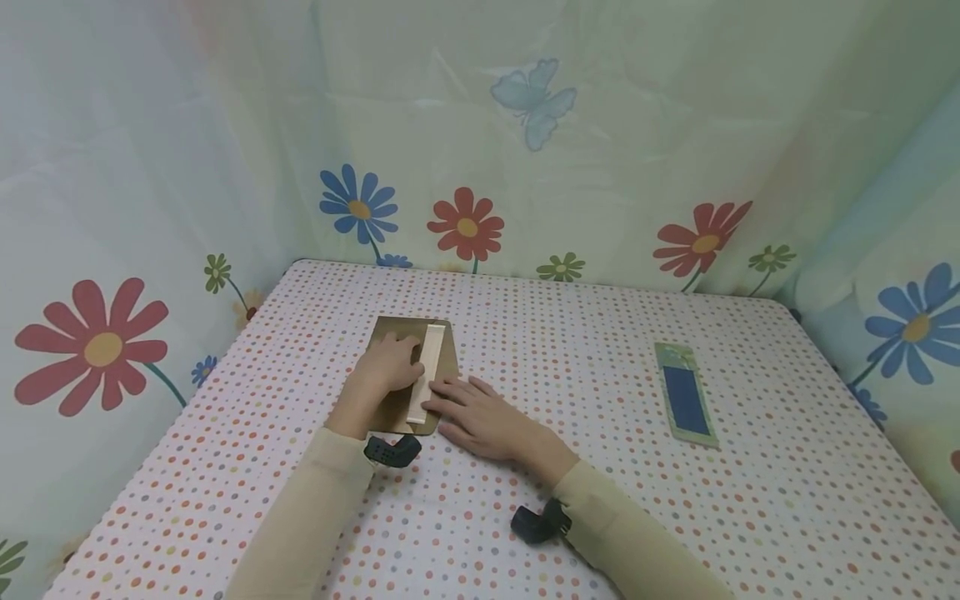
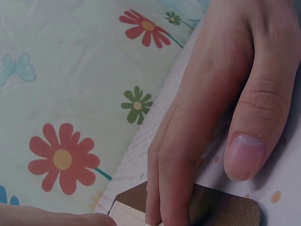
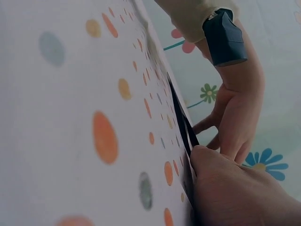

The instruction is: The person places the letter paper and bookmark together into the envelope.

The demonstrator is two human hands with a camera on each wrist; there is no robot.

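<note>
A flat brown-gold sheet [image 1: 395, 412] lies on the table left of centre, with a long pale strip [image 1: 427, 367] running lengthwise across it. My left hand [image 1: 384, 367] is over the sheet's left part; in the left wrist view its fingers [image 2: 176, 188] reach down to the strip, the thumb held apart. From the right, my right hand [image 1: 483, 418] rests with spread fingers on the strip's lower part and the sheet's edge. In the right wrist view the right hand [image 3: 235, 190] hides most of the sheet, with the left hand [image 3: 240, 120] beyond it.
On the table's right side lies a flat green packet [image 1: 667, 356] with a dark blue panel. Dotted cloth covers the table [image 1: 562, 350]. A flowered curtain [image 1: 600, 167] stands along its back and sides. Each wrist wears a black camera.
</note>
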